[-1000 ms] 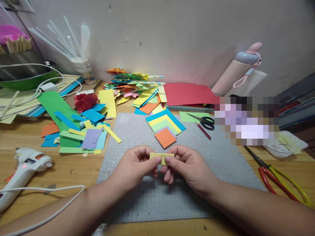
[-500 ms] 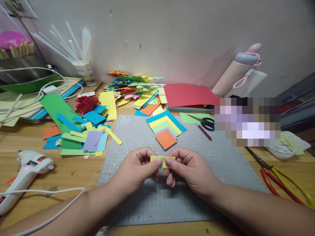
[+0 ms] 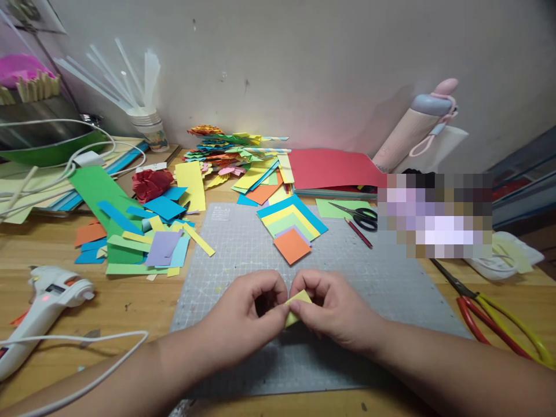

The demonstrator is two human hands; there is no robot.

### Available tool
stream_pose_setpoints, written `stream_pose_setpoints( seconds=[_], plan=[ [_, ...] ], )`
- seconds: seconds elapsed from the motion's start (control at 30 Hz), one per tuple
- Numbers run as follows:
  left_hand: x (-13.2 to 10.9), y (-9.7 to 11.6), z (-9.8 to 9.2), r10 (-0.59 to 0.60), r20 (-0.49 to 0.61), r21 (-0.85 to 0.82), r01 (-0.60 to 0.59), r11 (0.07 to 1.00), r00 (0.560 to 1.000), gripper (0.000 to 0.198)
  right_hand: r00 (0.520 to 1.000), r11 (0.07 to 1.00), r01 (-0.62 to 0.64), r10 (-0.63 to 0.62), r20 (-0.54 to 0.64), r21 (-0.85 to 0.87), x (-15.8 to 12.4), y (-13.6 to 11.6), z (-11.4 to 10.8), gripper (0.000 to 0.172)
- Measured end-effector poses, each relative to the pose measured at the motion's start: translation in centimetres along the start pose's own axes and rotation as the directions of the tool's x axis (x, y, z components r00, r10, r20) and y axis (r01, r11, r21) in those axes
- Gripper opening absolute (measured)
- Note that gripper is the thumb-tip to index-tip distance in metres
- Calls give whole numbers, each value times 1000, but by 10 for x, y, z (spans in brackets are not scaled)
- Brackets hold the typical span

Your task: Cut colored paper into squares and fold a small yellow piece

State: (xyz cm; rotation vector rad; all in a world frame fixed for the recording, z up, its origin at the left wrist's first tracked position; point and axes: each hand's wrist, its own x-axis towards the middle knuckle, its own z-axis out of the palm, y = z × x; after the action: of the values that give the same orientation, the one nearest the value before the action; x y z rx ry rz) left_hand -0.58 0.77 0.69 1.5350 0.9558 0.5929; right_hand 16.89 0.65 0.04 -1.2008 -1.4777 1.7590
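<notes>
Yellow paper [image 3: 303, 297] is pinched between the thumb and fingers of your left hand [image 3: 249, 307] and your right hand [image 3: 334, 304], above the gray cutting mat [image 3: 234, 373]. Just beyond your hands lies an orange square [image 3: 292, 245]; well left of them, a white glue gun [image 3: 58, 295] rests on the worktop [image 3: 147, 307].

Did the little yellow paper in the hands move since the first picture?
Yes. The yellow paper moved down the picture, farther from the orange square, and is now slanted.
</notes>
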Motion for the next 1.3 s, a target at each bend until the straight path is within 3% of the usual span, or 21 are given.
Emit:
stream_pose_setpoints(
  seconds=[0.17, 0.4, 0.6, 0.9, 1.13, 1.3],
  plan=[
    [1, -2, -1, -23, -38, -96, 20, 995, 999, 23, 998, 992, -19, 13, 55, 123, 0, 6, -2, 23],
    [1, -2, -3, -38, -84, -218, 19, 976, 996, 17, 999, 965, 1, -13, 42, 264, 3, 10, -2, 30],
    [3, -4, -3, -60, -99, -172, 43, 984, 993, 18, 999, 945, 3, -18, 45, 326, 2, 12, 0, 30],
    [0, -2, -2, -74, 27, -154, 78, 985, 997, 21, 996, 977, -68, 56, 68, 202, -1, 6, -1, 30],
    [-1, 0, -3, -64, 123, -163, 84, 983, 990, 24, 996, 988, -2, -11, 89, 152, -4, 5, -2, 30],
    [1, 0, -4, -47, 85, -206, 64, 976, 995, 25, 994, 983, 34, -51, 96, 178, -4, 8, -4, 31]
  ],
)
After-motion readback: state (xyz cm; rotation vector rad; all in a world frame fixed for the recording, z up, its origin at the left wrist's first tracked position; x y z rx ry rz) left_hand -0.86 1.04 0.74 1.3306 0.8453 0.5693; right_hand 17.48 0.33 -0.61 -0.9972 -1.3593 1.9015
